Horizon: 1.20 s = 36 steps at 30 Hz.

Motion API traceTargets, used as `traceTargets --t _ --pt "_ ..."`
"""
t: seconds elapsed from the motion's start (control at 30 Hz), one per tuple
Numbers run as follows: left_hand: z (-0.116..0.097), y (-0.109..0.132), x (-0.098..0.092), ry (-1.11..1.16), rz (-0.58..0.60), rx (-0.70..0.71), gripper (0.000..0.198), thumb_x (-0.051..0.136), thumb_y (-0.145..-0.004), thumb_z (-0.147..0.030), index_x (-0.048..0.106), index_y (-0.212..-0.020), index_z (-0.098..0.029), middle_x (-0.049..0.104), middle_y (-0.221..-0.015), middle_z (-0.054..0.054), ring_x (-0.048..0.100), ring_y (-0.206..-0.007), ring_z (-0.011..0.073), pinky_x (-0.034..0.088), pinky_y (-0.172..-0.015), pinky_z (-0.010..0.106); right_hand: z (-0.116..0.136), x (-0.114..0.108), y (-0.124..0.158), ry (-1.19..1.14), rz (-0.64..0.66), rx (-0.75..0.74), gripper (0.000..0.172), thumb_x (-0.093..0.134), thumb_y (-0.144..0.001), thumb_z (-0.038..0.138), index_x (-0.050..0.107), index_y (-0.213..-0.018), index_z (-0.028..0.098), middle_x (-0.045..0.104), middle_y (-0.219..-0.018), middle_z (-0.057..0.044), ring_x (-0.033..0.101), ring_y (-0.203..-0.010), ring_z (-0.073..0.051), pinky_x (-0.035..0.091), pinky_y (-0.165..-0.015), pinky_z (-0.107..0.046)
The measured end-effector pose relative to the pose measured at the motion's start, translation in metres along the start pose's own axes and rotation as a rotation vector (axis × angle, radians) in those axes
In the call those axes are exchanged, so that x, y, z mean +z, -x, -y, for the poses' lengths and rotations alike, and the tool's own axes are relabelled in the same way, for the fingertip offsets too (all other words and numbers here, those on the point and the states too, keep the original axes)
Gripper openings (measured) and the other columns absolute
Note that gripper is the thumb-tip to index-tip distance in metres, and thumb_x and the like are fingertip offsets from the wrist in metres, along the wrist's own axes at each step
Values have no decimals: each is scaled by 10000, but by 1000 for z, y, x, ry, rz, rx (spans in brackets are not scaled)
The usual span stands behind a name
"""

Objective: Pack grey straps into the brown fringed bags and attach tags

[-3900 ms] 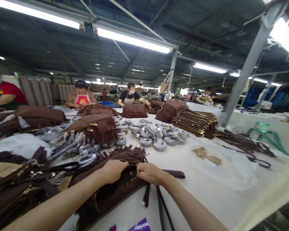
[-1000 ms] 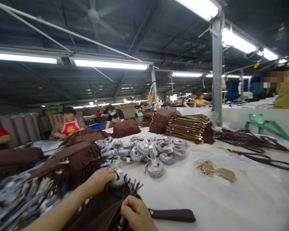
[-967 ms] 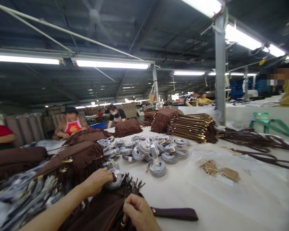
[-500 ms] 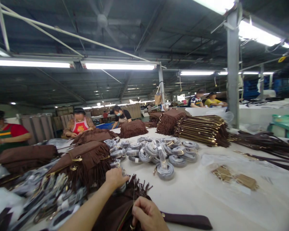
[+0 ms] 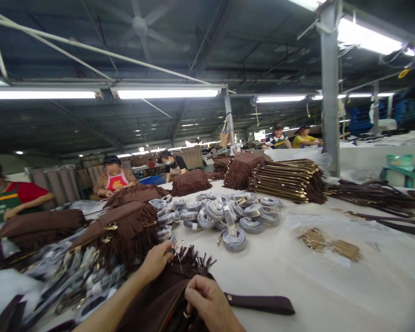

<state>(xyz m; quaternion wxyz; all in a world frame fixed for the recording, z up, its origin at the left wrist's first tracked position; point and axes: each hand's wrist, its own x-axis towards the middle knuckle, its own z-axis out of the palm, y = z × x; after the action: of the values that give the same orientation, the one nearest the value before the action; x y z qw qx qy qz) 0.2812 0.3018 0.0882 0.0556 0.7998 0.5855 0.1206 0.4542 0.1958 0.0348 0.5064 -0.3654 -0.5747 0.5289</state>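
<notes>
A dark brown fringed bag (image 5: 148,299) with a gold zip lies in front of me, its wrist strap (image 5: 263,303) stretched to the right. My left hand (image 5: 157,260) is closed over the fringe at the bag's far end. Some shiny metal and a thin pale strand show by its fingertips, but what it grips is unclear. Over the zip edge, my right hand (image 5: 207,295) is closed in a pinch; whatever is between its fingertips is hidden. A gold ring (image 5: 186,315) shows just below them.
Coiled, grey-wrapped straps (image 5: 224,214) lie beyond the bag. Stacked fringed bags (image 5: 121,223) stand left, with a gold-edged stack (image 5: 287,180) at the back. Brown tags (image 5: 313,240) lie on plastic at right, near dark straps (image 5: 376,193). Several co-workers are across the tables.
My left hand has drawn back left and slightly down, its fingers more curled. The right hand has shifted slightly left and up, still pinched. The view has turned a little.
</notes>
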Motion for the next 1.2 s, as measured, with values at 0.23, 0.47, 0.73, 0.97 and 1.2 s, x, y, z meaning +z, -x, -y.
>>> traceTargets --t 0.23,0.47,0.73,0.97,1.2 --pt "-18 60 -19 413 -196 108 168 408 -854 -313 524 -791 -211 609 -770 0 574 -790 173 437 -726 227 6 1 7 69 -41 -56 188 522 -728 331 518 -598 195 559 -529 24 477 -536 -122 395 -567 -231" --pt "-25 79 4 408 -354 105 191 442 -850 -342 591 -867 -223 663 -874 61 588 -894 250 461 -861 360 6 3 7 59 -50 -57 145 493 -688 284 513 -570 201 555 -518 27 490 -521 -122 394 -551 -227" --pt "-21 80 14 330 -519 121 124 463 -850 -302 579 -850 -256 681 -873 54 617 -920 264 309 -1105 485 3 5 6 75 -47 -19 150 497 -676 319 513 -578 206 551 -503 25 512 -527 -135 403 -555 -236" --pt "-16 79 25 237 -564 224 159 434 -849 -212 569 -922 -253 697 -920 35 642 -952 240 305 -1122 510 1 5 6 78 -62 -19 123 489 -672 274 527 -584 198 564 -491 31 508 -509 -125 382 -541 -225" --pt "-7 79 32 123 -629 291 223 417 -860 -169 532 -1041 -232 709 -1008 65 644 -1025 246 355 -1098 502 -2 5 5 92 -57 -25 121 482 -657 290 512 -577 204 555 -490 25 505 -496 -133 374 -536 -239"
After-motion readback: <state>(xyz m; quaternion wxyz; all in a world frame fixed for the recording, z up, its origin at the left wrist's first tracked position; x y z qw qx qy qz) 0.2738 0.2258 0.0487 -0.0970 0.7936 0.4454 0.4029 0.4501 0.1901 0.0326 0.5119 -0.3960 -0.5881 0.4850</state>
